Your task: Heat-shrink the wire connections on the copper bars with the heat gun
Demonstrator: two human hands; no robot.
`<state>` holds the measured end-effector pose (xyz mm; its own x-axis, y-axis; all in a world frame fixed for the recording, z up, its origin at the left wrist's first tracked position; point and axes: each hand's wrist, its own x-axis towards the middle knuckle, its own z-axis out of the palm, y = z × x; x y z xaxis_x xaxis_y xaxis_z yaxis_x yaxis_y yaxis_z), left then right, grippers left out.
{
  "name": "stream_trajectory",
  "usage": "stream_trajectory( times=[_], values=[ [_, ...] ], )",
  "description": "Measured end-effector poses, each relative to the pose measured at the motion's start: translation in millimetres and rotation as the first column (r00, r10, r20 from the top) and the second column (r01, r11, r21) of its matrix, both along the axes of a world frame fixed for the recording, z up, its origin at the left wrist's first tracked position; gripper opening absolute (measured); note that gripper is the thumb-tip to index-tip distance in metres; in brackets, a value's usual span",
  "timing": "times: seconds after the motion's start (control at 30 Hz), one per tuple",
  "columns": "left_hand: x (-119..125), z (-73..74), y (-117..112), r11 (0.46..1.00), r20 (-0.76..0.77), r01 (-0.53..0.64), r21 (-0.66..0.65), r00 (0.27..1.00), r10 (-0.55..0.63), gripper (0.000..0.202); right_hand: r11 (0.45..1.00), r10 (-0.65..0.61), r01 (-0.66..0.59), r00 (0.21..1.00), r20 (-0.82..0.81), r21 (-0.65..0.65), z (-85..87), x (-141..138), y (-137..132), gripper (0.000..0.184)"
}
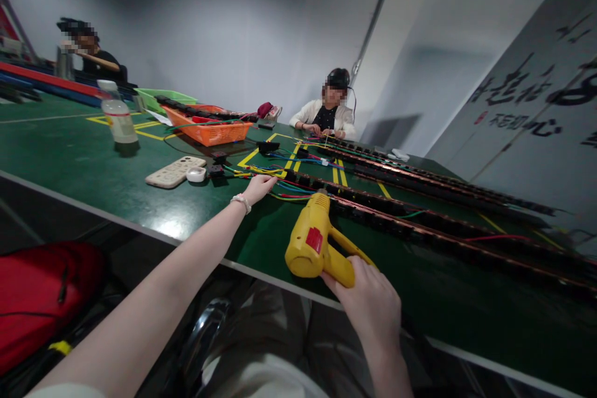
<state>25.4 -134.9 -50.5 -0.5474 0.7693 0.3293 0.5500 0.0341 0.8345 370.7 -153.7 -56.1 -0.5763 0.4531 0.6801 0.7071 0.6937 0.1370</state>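
My right hand (368,301) is wrapped round the handle of a yellow heat gun (313,237), whose nozzle points at the near end of a long black strip with copper rails (396,211). My left hand (259,187), with a bead bracelet at the wrist, reaches out over the green table (84,168). Its fingers are curled and rest on a bundle of coloured wires (284,189) by the strip's end. Whether they pinch a wire is hidden.
A cream phone (175,171) and a small white roll (196,174) lie left of my left hand. Further left stand a bottle (117,118) and an orange basket (209,127). More strips (443,183) run right. A person (326,113) sits across; a red bag (41,298) lies lower left.
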Motion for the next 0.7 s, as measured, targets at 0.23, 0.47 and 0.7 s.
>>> stream_trajectory(
  times=[0.23, 0.47, 0.7],
  values=[
    [-4.2, -3.7, 3.9, 0.999, 0.002, 0.040, 0.010, 0.999, -0.040, 0.046, 0.998, 0.058, -0.057, 0.998, -0.039, 0.033, -0.7, -27.3, -13.9, 0.049],
    [-5.3, -5.2, 4.3, 0.998, -0.017, 0.053, 0.021, 0.998, -0.053, 0.048, 0.990, 0.137, -0.139, 0.989, -0.063, -0.036, -2.6, -58.7, -26.2, 0.048],
    [-11.6, -7.7, 5.9, 0.994, 0.098, 0.094, 0.059, 0.990, -0.100, 0.052, 0.978, 0.188, -0.194, 0.979, -0.081, -0.077, -3.7, -79.2, -34.9, 0.048]
  ],
)
